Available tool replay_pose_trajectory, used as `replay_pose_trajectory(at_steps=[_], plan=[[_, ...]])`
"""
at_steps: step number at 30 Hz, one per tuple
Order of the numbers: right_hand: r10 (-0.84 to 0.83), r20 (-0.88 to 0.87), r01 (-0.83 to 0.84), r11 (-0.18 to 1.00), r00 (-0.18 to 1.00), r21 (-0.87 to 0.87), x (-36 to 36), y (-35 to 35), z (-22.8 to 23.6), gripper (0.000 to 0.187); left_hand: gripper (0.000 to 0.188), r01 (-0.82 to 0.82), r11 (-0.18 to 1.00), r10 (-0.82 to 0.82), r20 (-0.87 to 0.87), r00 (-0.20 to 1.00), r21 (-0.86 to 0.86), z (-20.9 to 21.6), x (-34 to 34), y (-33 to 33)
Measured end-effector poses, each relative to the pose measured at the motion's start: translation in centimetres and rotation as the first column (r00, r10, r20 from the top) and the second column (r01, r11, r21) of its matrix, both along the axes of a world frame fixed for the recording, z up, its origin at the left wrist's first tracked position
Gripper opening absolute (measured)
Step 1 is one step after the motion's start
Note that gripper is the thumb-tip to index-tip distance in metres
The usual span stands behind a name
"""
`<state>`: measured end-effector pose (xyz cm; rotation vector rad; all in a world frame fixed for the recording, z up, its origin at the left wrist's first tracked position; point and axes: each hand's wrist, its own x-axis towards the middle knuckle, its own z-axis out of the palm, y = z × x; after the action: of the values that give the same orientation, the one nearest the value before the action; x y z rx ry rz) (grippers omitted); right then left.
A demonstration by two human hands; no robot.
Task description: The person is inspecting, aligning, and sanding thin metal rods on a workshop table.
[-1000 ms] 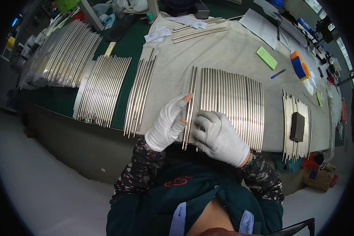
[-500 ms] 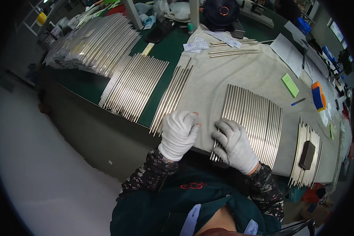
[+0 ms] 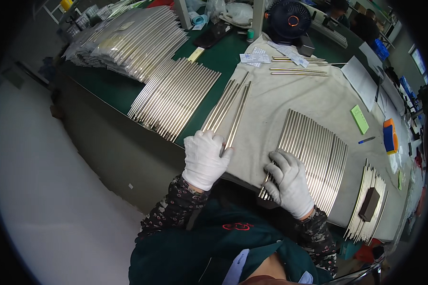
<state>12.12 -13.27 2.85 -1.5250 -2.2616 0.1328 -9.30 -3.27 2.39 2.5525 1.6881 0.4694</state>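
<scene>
Gloved left hand [image 3: 203,159] rests on the near ends of a small bundle of metal rods [image 3: 229,107] at the bench's front edge, fingers curled over them w/ thumb touching one rod; a firm clamp can't be told. Right hand [image 3: 290,183], fingers spread flat, presses on the near-left corner of a wide row of rods [image 3: 314,152] lying on the beige cloth [image 3: 290,92]. Another rod row [image 3: 173,97] sits on the green mat [image 3: 109,90], left.

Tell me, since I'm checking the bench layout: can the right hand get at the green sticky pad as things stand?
Probably yes. The right hand rests on the near end of the row of metal rods; the green sticky pad lies beyond them on bare cloth, nothing standing between, though it means reaching over the rods.
</scene>
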Motion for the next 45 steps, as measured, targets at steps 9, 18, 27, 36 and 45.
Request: replay_pose_trajectory(at_steps=[9, 18, 27, 36, 45], plan=[[0.01, 0.002, -0.01, 1.0, 1.0, -0.011, -0.1, 0.1, 0.2, 0.045, 0.022, -0.107, 0.986, 0.113, -0.04, 0.993, 0.124, -0.8, -0.6, 1.9], [0.011, 0.001, -0.011, 1.0, 1.0, -0.003, 0.0, 0.0, 0.3, 0.044, 0.022, -0.152, 0.979, 0.157, -0.022, 0.987, 0.139, 0.2, -0.9, 2.5], [0.012, 0.003, -0.012, 1.0, 1.0, -0.011, 0.0, 0.0, 0.3, 0.043, 0.022, -0.226, 0.955, 0.224, 0.034, 0.974, 0.192, -0.7, -0.3, 2.7], [0.014, -0.009, -0.014, 1.0, 1.0, -0.013, -0.1, 0.1, 0.2, 0.042, 0.027, 0.026, 0.998, -0.031, 0.088, 0.996, 0.051, -0.2, -1.0, 1.8], [0.011, 0.007, -0.011, 1.0, 1.0, -0.009, -0.1, 0.0, 0.2, 0.043, 0.019, -0.287, 0.938, 0.293, -0.001, 0.956, 0.195, -1.2, -4.9, 4.6]])
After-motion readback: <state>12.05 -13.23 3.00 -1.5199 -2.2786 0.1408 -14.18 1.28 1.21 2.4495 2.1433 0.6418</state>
